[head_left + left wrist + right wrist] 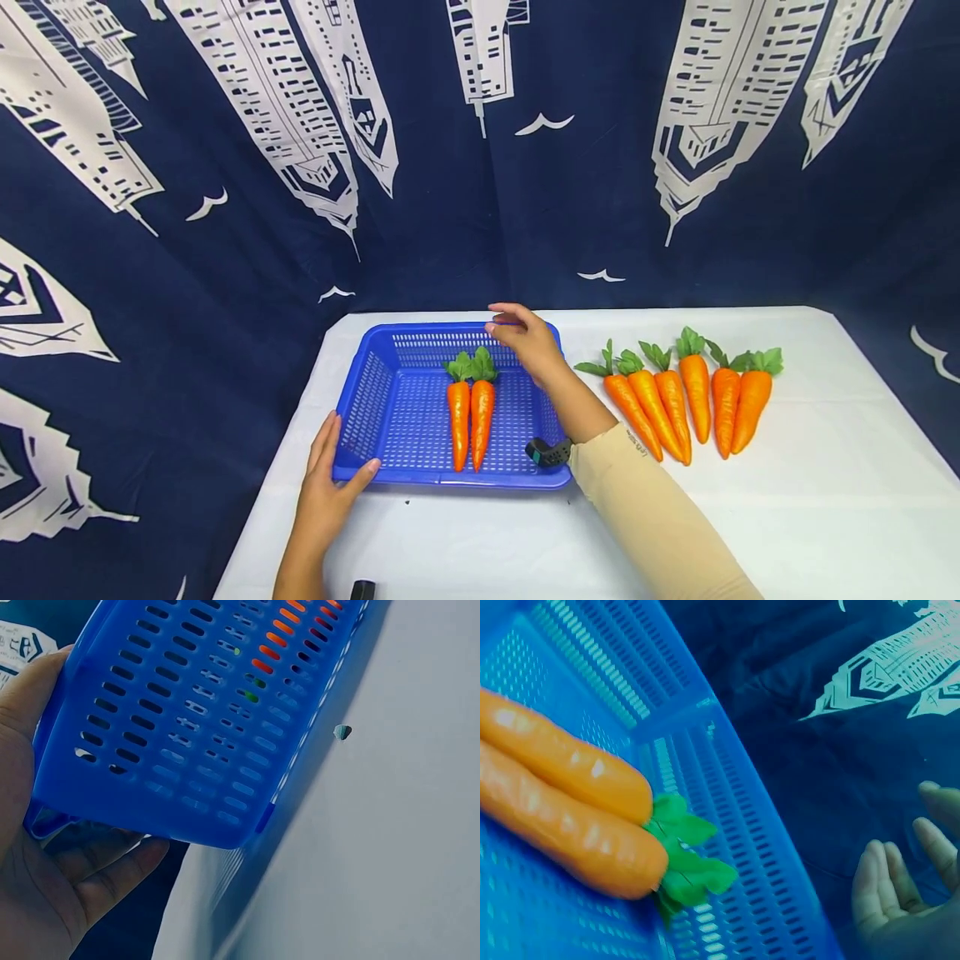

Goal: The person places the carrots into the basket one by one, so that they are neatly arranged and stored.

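A blue plastic basket (405,478) with slotted walls stands on the white table. Two orange carrots (459,425) with green leafy tops lie side by side inside it, leaves toward the back wall. My left hand (324,475) holds the basket's front left corner, thumb at the front rim and fingers along the left side; the left wrist view shows this hand (45,877) around the corner. Over the basket's back right part hovers my right hand (528,343), with loosely bent fingers and nothing in them. In the right wrist view, the right hand (915,900) is apart from the carrots (570,825).
Several more carrots (693,400) lie in a row on the table (825,500), right of the basket. A dark blue cloth (450,233) with white building prints hangs behind. A small black object (363,590) shows at the bottom edge.
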A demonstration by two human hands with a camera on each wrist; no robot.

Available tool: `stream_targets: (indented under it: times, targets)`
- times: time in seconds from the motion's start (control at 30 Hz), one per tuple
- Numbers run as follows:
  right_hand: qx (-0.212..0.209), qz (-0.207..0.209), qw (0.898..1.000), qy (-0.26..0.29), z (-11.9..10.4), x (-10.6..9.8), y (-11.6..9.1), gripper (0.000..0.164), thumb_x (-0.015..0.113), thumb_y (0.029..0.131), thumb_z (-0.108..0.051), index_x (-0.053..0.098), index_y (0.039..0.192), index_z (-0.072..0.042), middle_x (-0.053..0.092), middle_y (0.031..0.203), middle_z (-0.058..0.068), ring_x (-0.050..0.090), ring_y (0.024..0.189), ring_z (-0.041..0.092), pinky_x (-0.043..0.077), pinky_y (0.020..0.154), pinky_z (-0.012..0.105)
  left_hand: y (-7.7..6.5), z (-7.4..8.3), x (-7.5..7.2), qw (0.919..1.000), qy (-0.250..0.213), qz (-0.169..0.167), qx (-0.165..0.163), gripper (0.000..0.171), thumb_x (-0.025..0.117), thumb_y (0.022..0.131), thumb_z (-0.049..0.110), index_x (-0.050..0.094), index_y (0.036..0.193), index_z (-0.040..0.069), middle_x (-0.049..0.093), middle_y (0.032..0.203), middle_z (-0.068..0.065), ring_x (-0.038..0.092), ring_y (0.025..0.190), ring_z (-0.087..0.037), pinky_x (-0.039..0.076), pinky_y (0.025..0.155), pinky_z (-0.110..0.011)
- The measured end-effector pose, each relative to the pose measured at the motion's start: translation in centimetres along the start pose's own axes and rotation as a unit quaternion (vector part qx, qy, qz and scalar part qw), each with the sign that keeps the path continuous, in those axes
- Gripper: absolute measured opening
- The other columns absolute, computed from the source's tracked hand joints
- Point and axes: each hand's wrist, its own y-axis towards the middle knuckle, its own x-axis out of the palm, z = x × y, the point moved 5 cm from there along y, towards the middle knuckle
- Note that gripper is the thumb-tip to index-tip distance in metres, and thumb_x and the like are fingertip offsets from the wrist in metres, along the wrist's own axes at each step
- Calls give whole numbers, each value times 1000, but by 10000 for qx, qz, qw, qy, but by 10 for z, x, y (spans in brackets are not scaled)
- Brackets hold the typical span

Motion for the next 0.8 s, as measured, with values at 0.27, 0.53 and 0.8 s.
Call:
stream_targets:
  times: [0.27,0.53,0.8]
  targets:
    - [-395,176,9970,645,-35,-18,-9,45,68,97,-17,58,139,-7,61,131,9,64,111,12,55,98,30,0,0,-1,10000,-5,-7,-29,95,79,88,32,21,163,26,12,171,4,14,158,-38,18,120,-70]
    - [-622,633,9950,448,-55,-53,-30,45,69,96,-18,58,139,-7,62,130,4,64,112,9,53,95,17,0,-1,0,10000,-18,-34,-68,95,79,88,32,20,163,27,11,171,4,13,158,-39,17,120,-71]
    - [-363,1069,9936,-6,-48,-83,-50,49,71,95,-28,59,140,-12,63,131,-3,62,114,6,49,99,14,0,-1,-1,10000,48,-35,-52,94,79,88,35,20,162,29,11,171,7,14,158,-38,18,119,-71]
